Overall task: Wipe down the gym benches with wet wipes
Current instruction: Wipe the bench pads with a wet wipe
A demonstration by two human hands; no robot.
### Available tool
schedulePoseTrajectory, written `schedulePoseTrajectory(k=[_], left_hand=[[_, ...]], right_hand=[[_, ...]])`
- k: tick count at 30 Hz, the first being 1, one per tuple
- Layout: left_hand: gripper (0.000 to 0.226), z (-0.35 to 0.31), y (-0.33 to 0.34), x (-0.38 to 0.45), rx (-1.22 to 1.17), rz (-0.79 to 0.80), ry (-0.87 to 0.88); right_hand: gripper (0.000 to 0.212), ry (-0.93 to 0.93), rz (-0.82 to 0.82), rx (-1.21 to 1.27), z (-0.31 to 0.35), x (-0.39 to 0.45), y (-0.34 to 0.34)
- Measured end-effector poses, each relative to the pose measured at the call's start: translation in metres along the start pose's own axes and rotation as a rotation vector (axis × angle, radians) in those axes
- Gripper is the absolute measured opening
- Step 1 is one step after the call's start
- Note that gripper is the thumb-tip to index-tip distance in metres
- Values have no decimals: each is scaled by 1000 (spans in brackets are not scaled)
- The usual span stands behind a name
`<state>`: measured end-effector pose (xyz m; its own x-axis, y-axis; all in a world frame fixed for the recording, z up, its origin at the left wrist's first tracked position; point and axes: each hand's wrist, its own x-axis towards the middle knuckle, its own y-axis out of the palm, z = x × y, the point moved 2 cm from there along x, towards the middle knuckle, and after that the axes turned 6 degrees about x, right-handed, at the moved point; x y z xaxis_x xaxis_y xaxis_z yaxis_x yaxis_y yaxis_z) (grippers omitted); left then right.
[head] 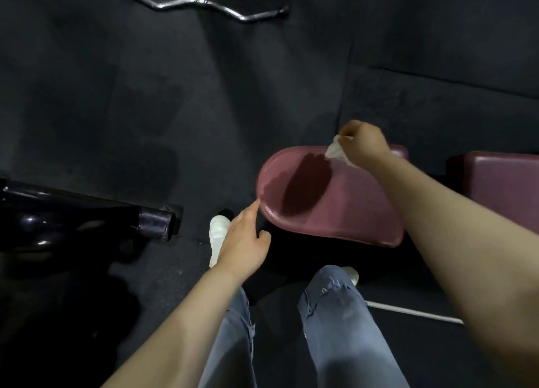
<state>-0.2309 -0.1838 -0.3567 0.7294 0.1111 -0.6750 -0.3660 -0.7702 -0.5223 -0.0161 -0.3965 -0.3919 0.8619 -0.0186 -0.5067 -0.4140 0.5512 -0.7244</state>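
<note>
right hand (361,144) grips wipe (335,151) on bench seat (350,206); left hand (245,241) loose beside it.

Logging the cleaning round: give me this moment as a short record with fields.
right hand: grips a white wet wipe at the far edge of the seat pad
left hand: holds nothing, forefinger at the pad's near rim
seat pad: maroon, part of it glistens wet
second pad: maroon, to the right
floor: dark mat, curl bar lying on it
</note>
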Motion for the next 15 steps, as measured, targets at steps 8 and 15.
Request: schedulePoseTrajectory(k=[8, 15], left_hand=[[64, -115, -9, -43, 189, 35, 166], [51, -215, 1, -87, 35, 13, 386]], right_hand=[[6, 105, -83, 460, -33, -118, -106], [10, 68, -242, 764, -43, -234, -186]])
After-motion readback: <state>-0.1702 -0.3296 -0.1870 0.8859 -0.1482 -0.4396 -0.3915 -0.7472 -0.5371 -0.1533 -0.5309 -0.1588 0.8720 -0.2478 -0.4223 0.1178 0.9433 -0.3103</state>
